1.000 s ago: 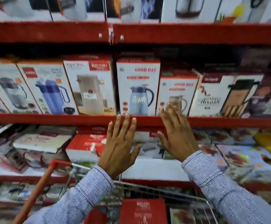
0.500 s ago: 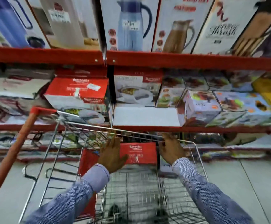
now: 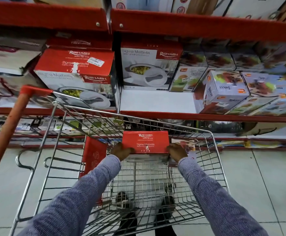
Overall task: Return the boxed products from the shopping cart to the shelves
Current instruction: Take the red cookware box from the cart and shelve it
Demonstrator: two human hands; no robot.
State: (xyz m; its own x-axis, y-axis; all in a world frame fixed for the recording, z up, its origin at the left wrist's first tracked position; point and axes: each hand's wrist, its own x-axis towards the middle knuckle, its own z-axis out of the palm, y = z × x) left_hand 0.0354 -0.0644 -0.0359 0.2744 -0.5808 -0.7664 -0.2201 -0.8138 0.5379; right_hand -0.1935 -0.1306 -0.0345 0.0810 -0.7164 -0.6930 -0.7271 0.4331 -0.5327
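A red casserole box [image 3: 145, 142] sits at the far end of the wire shopping cart [image 3: 218, 160]. My left hand [image 3: 121, 151] grips its left side and my right hand [image 3: 176, 151] grips its right side. A second red box [image 3: 93, 155] stands on edge against the cart's left wall. A small picture box [image 3: 187, 143] leans behind my right hand. On the shelf above, matching casserole boxes [image 3: 74, 72] are stacked, with a bare white gap [image 3: 155, 101] beside another one [image 3: 149, 67].
The red shelf rail [image 3: 207, 116] runs just above the cart's far rim. Juicer boxes [image 3: 224, 89] fill the shelf to the right. The cart's orange handle [image 3: 7, 130] slants at the left. Grey tiled floor lies on both sides, and my shoes [image 3: 121, 198] show under the basket.
My hands came down from the upper shelf into the cart and closed on the sides of the red casserole box. My view tilted downward.
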